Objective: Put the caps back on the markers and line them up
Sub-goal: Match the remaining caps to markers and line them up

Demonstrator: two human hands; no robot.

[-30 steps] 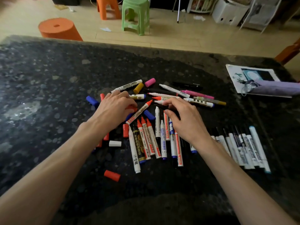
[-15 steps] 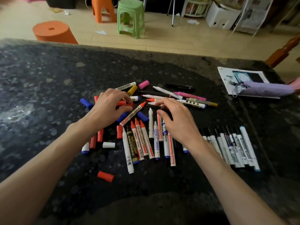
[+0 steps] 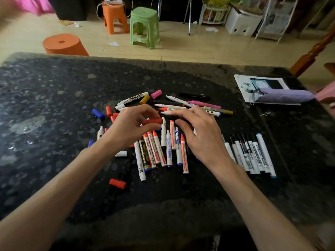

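Red plastic is pinched in the left hand [image 3: 130, 127]: a red cap [image 3: 153, 121] is held between thumb and fingertips, just above the pile of uncapped markers [image 3: 163, 149] at the middle of the counter [image 3: 54, 105]. The right hand [image 3: 199, 134] is held over the right side of that pile with fingers spread and loosely bent. Nothing is gripped in it, and contact with the markers beneath cannot be told. Right of the pile, a row of capped markers [image 3: 253, 154] is laid side by side. Caps are scattered round the pile: a blue cap [image 3: 97, 113] to its left, a pink cap [image 3: 156, 94] beyond it, a white cap [image 3: 121, 153] at its left edge and a loose red cap [image 3: 117, 183] nearer than it. Wide bare stone is left on the pile's left and near sides, and the counter's far edge lies well apart from it. Far right of the pile, a purple pouch [image 3: 284, 96] is laid on a printed sheet [image 3: 241, 84] near the counter's right edge.
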